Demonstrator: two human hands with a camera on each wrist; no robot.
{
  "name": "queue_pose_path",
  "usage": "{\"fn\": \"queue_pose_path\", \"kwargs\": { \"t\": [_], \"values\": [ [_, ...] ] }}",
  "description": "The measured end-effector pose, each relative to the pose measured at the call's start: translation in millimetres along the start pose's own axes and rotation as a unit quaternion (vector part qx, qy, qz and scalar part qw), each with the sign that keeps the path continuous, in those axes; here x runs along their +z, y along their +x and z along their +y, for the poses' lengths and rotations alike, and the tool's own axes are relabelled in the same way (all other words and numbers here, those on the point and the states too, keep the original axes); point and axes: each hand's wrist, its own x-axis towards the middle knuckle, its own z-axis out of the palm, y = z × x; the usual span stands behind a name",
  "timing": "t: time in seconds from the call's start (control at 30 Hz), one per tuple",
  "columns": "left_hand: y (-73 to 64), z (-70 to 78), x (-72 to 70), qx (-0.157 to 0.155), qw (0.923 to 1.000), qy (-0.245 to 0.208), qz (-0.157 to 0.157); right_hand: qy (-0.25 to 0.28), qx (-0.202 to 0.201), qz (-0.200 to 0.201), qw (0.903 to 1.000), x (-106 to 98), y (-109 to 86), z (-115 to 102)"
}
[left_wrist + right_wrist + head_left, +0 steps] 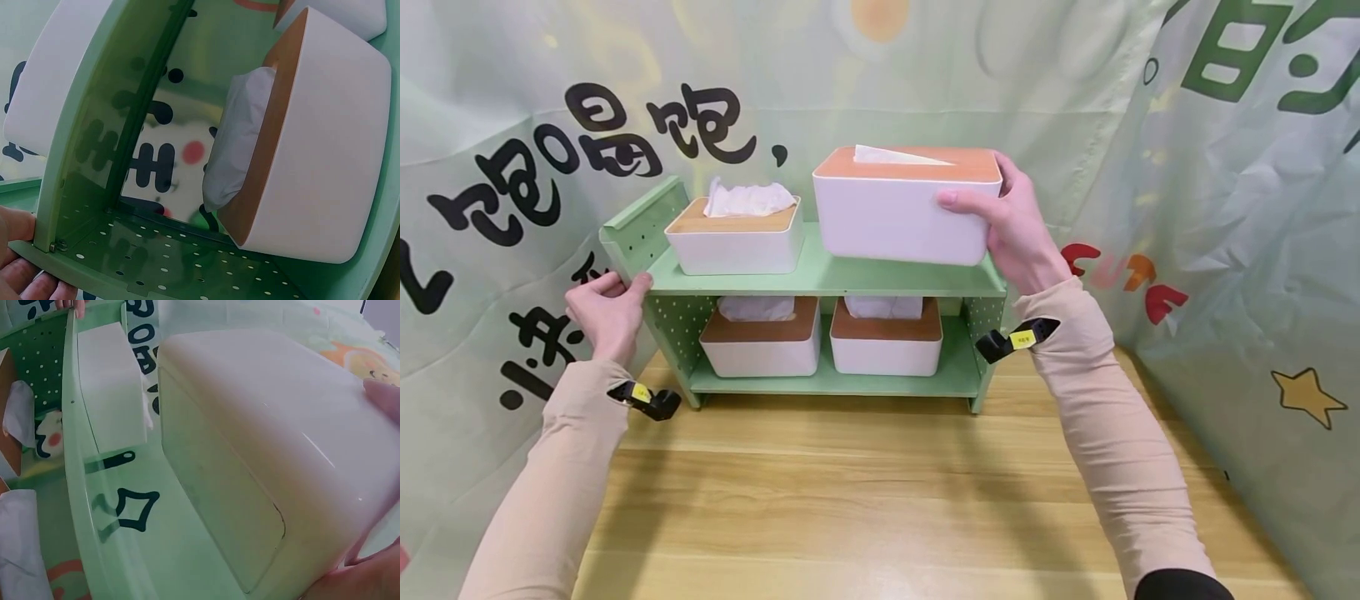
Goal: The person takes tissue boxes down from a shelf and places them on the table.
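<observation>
Box gripped by the right hand is best held level (left hand pinching the shelf by its edge).

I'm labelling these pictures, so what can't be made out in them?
Right hand, far fingertips: head view, hidden behind the held tissue box.
Left hand, partly: left wrist view, cut off by the picture's edge.
Right wrist's yellow label: head view, print too small.
</observation>
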Motion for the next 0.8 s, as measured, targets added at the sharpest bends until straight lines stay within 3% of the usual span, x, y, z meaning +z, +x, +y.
{"fn": "queue_pose_path", "kwargs": {
  "t": [0.5, 0.8],
  "values": [
    [0.0, -0.5, 0.5, -0.017, 0.9998, -0.010, -0.003, -0.006, -0.003, -0.022, 0.9997, -11.4, -38.6, -17.3],
    [0.0, -1.0, 1.7, -0.029, 0.9995, 0.013, -0.004, 0.000, -0.011, -0.038, 0.9992, -20.8, -63.6, -24.2]
  ]
}}
